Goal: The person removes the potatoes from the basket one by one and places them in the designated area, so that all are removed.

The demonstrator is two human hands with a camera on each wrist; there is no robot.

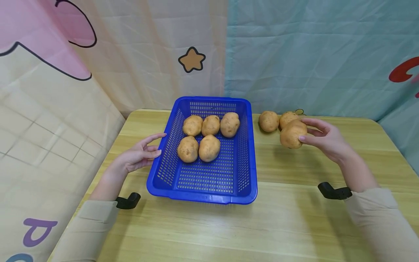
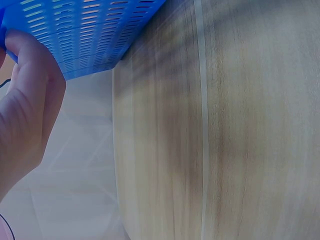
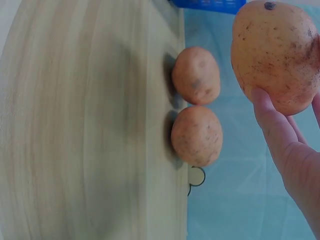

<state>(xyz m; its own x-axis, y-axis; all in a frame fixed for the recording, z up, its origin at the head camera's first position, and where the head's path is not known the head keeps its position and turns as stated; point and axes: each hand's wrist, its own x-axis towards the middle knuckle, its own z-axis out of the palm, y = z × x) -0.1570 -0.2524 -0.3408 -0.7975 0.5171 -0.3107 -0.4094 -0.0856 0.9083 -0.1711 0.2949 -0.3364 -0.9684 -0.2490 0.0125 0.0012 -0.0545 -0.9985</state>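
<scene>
My right fingers (image 1: 314, 123) pinch a round tan potato (image 1: 291, 135), which slack pressure could drop; my left fingers (image 1: 152, 138), spread, touch the blue perforated-plastic basket (image 1: 203, 196) on its left.

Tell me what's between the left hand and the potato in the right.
The head view shows the basket holding five potatoes, then a strip of table; one loose potato lies farther back.
</scene>
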